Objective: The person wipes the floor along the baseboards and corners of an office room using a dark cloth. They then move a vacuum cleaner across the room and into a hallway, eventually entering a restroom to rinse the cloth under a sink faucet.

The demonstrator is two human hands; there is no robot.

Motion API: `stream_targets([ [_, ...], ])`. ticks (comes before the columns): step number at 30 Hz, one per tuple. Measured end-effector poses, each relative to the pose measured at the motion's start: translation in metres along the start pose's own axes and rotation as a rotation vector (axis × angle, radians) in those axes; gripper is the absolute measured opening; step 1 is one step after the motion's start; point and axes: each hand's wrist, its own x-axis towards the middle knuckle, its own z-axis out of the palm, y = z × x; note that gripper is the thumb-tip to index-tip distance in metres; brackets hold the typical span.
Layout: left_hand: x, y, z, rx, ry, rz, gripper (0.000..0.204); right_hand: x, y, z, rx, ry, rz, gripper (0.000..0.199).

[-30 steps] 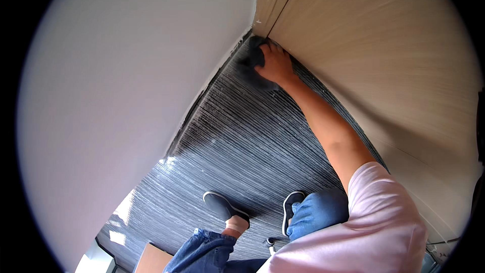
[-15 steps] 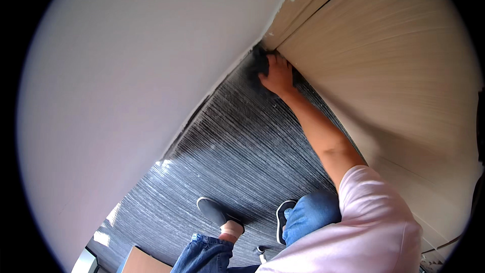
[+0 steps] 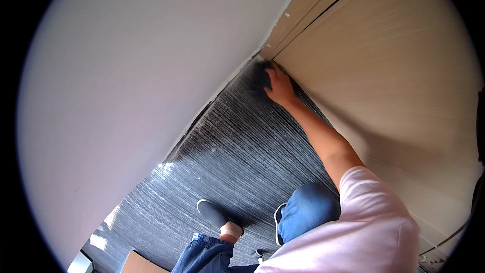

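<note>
My right hand [image 3: 281,86] reaches down to the floor corner between the white wall and the wooden panel. Its fingers curve over a dark, soft-looking thing [image 3: 263,78] pressed to the floor. This looks like a dark cloth, but it blends into the shadow and its edges are unclear. The fingertips lie close to the foot of the wooden panel [image 3: 384,81]. Under the hand is a dark grey, streaked floor [image 3: 227,141]. My left hand is out of sight.
A white wall [image 3: 131,71] rises on the left, its lower edge chipped and dark. My two shoes, one of them a dark slip-on [image 3: 212,213], stand on the floor. A light wooden board [image 3: 141,264] and a small black-and-white thing [image 3: 259,254] show at the lower edge.
My right hand has drawn back slightly from the corner, toward me and a little to the right. The dark thing seems to have shifted along with it.
</note>
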Motion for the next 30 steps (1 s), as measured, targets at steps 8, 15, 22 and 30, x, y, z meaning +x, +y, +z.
stream_targets([
  [8, -0.007, 0.011, -0.001, -0.032, -0.038, 0.003, 0.010, -0.004, -0.017, -0.003, 0.156, -0.196, 0.250, 0.061],
  [15, 0.005, 0.025, -0.013, -0.211, 0.059, -0.035, 0.011, -0.036, 0.002, -0.007, 0.320, -0.285, 0.224, 0.065],
  [22, 0.105, 0.026, -0.020, -0.384, -0.126, -0.047, 0.015, -0.091, -0.009, -0.049, 0.310, 0.126, 0.051, 0.048],
  [30, 0.240, 0.038, 0.203, -0.169, -0.330, 0.501, 0.048, -0.250, -0.051, -0.148, 1.224, -0.865, 0.631, 0.024],
])
